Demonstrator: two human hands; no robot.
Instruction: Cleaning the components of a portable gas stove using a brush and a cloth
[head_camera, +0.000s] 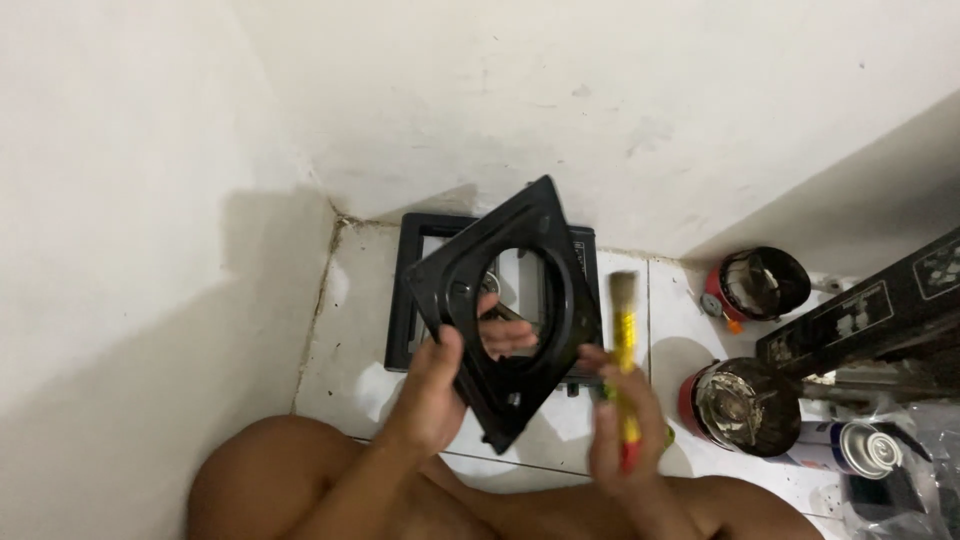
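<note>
A square black metal plate with a large round opening (520, 300) is held up in the air, tilted on one corner, above the white tiled floor (340, 340) in a corner of white walls. It is gripped by the left hand (432, 385), whose thumb is pressed on the near face while the fingers (505, 335) are curled behind and show through the opening. The right hand (620, 420) is closed around a paintbrush with a yellow and red handle and pale bristles (624, 330), which is held upright, bristles up, just beside the plate's right edge; whether the bristles touch the plate cannot be told. Judged from how things lie, the plate is already lifted off the black stove body with a rectangular frame (410, 300), which is left lying on the floor against the wall directly beneath it. The brushing of the plate seems to be at an early or middle stage: the face that shows looks dark and fairly even, yet no clear line between cleaned and uncleaned metal can be made out. The stove body below appears not yet attended to. To the right, two red round burner parts with dirty insides (745, 400) are set on the floor, near a gas canister lying on its side (850, 450) and a dark printed box (880, 310).
</note>
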